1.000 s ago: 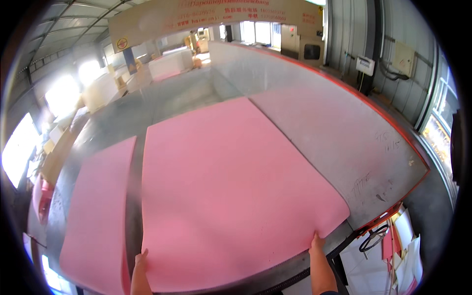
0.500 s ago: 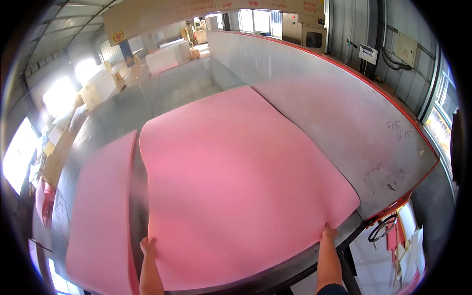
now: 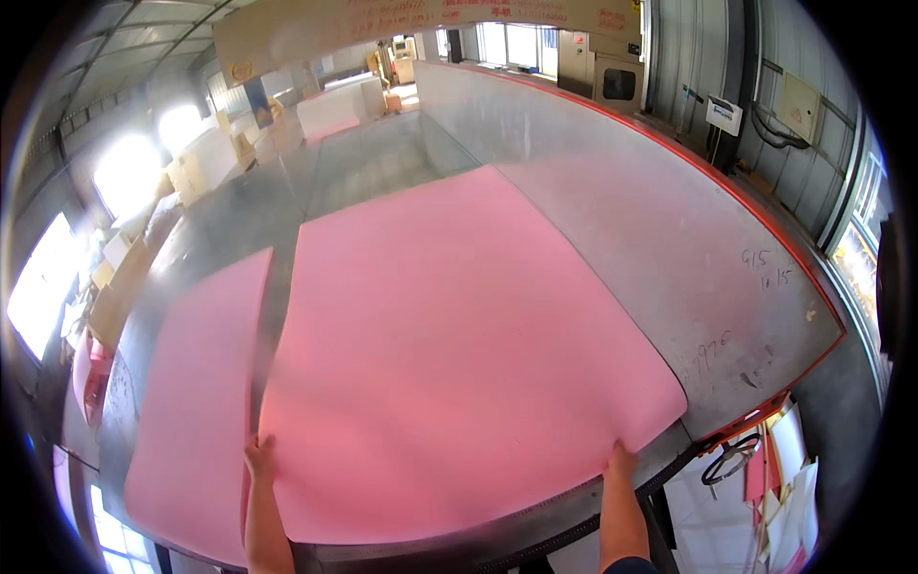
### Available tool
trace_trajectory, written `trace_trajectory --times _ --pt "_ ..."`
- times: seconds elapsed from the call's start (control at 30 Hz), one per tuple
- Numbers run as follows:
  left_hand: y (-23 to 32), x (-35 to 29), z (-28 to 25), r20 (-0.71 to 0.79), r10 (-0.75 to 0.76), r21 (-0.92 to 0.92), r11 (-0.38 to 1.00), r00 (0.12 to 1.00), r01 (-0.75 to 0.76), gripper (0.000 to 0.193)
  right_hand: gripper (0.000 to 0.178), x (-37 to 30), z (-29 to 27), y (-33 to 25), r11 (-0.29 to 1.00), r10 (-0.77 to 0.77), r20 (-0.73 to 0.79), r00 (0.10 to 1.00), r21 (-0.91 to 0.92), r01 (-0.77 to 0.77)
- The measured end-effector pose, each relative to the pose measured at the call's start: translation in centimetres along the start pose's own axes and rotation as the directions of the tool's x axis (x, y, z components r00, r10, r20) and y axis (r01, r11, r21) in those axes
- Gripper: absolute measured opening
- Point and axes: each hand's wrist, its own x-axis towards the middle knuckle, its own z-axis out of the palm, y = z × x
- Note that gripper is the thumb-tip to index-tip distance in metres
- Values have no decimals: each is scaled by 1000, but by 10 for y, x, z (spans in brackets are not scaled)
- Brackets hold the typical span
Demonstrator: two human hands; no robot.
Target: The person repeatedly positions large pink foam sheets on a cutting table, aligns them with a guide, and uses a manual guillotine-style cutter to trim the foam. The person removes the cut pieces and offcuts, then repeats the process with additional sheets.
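A large pink foam sheet lies on the grey metal table, its near part bowed and lifted slightly. My left hand grips its left edge near the front corner, with the thumb on top. At the near right, my right hand pinches the front edge, its thumb on the upper face and the other fingers hidden beneath. A narrower stack of pink foam sheets lies to the left, its right edge close beside my left hand.
An upright grey panel with a red top edge runs along the table's right side. Overhead at the far end spans a beige machine beam. Offcuts and a black cable sit below the right corner. Cardboard pieces stand at the left.
Both hands have moved left with the sheet's near end. Its wavy left side has straightened, the far left corner now lies flatter, and its near left edge is closer to the stack.
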Motion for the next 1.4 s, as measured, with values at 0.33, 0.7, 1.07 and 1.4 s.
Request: trace_trajectory --times 0.33,0.7,1.07,1.4 --pt "-50 22 -14 -126 16 -135 990 992 -33 43 57 42 -13 46 988 -122 -69 990 -103 115" --pt "-161 1 30 308 -434 177 900 846 398 40 56 -4 -3 -2 999 23 -48 999 -35 -25" --pt "-37 -8 21 433 -568 -39 764 700 644 36 50 -28 0 -10 982 78 222 972 148 -113" --pt "-137 42 54 4 -322 2 947 947 322 21 45 -22 43 40 965 -99 251 963 259 32"
